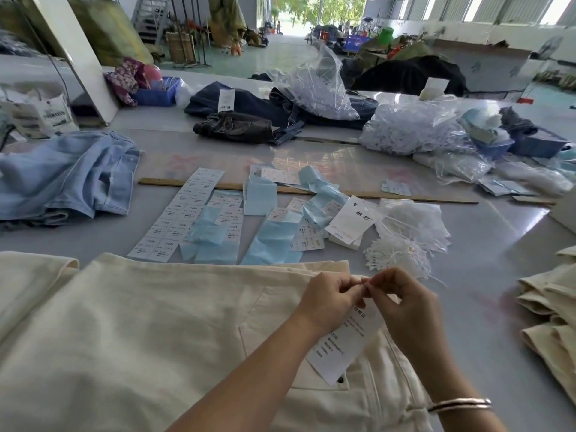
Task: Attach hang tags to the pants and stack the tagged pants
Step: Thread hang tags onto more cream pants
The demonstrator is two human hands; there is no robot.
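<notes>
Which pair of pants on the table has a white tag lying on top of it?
The dark navy pants at the far middle, tag on top; the light blue pants at left show none.

Closest to us on the table (486, 244) are the pants (149, 332), spread flat. Our left hand (327, 299) and right hand (402, 302) meet over their far right corner, with a hang tag (346, 344) hanging below them. Behind the pants we've got label sheets (187, 210), and right of those a stack of tags (349, 222), then a bundle of strings (402, 244). A ruler (405, 198) runs across behind all that. Folded pants (554, 307) sit at the right edge, jeans (68, 176) off to the left, dark jeans (249, 110) farther back.
</notes>
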